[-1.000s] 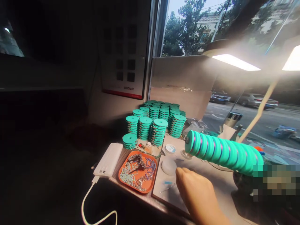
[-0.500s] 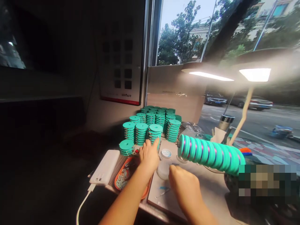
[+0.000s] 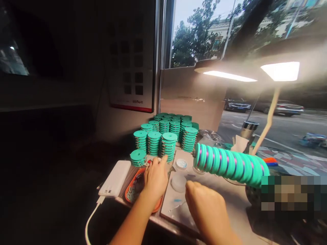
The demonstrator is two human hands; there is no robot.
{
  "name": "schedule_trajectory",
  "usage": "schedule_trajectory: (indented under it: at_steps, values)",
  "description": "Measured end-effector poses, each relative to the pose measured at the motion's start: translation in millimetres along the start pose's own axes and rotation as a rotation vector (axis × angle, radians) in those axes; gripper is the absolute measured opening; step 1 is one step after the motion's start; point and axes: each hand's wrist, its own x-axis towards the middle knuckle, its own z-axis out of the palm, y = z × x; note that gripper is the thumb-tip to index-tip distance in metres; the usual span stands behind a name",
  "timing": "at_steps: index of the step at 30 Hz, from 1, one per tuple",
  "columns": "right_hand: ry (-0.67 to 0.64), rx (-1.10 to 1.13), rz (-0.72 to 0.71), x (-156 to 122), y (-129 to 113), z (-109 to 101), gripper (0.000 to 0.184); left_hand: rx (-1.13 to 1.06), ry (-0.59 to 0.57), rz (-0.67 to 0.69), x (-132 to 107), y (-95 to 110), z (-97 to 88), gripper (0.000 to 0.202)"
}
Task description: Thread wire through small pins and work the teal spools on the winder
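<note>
My left hand [image 3: 155,177] reaches over an orange tray [image 3: 156,207] of small metal and blue parts. Its fingers curl down at the tray's far edge, just in front of the stacks of teal discs [image 3: 167,136]; what they pinch is hidden. My right hand [image 3: 207,208] hovers over a white mat [image 3: 170,208], with its back towards me and its fingers tucked out of sight. Its thumb is close to a frosted round lid [image 3: 178,182]. A long row of teal discs threaded on a rod [image 3: 230,165] lies level just beyond this hand.
A white power bank [image 3: 115,178] with a white cable [image 3: 89,221] lies left of the tray. A small round pot [image 3: 182,164] stands behind the lid. Two lit desk lamps [image 3: 226,74] hang above, in front of a cardboard sheet [image 3: 190,98] and a street window.
My left hand came into view over the tray, reached towards the disc stacks, then drew back slightly to the tray's far edge. My right hand stayed by the round lid.
</note>
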Motion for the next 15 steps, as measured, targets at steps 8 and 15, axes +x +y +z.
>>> schedule_trajectory:
  at_steps: [8,15]
  values:
    - [-0.122,-0.005,0.022,-5.9,1.8,1.3,0.017,-0.165,0.098,-0.154,-41.6,-57.2,-20.0,0.032]
    - [0.116,0.039,-0.108,-38.5,-1.5,16.7,0.024,-0.076,0.014,-0.114,-28.8,-88.6,-6.5,0.017]
